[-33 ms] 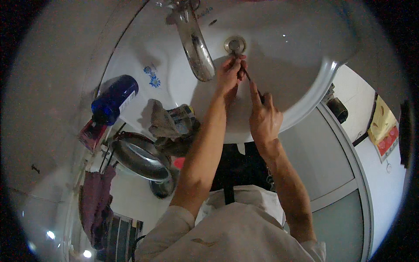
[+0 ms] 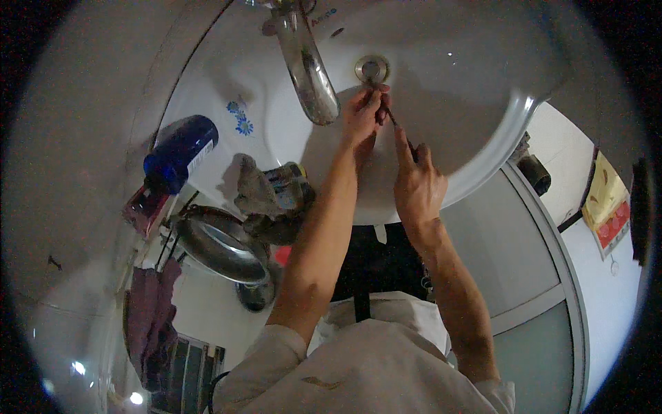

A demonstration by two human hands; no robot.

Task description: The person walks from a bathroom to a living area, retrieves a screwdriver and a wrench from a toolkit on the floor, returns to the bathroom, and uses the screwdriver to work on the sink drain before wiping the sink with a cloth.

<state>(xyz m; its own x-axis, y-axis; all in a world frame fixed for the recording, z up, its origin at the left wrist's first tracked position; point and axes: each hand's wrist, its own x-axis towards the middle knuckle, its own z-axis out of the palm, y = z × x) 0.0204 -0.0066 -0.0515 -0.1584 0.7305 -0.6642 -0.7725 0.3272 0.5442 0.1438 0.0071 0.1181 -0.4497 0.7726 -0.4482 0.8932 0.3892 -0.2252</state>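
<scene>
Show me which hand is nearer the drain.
The left hand, close by the drain; the right hand sits farther back, gripping a thin dark tool.

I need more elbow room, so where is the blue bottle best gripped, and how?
Around the middle of the blue bottle, probably from the sink side: its rounded body looks unobstructed there, while a red object crowds its lower-left end.

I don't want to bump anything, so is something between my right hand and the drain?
Yes: your left hand, its fingers at the thin tool, lies between your right hand and the drain. The faucet is off left.
</scene>
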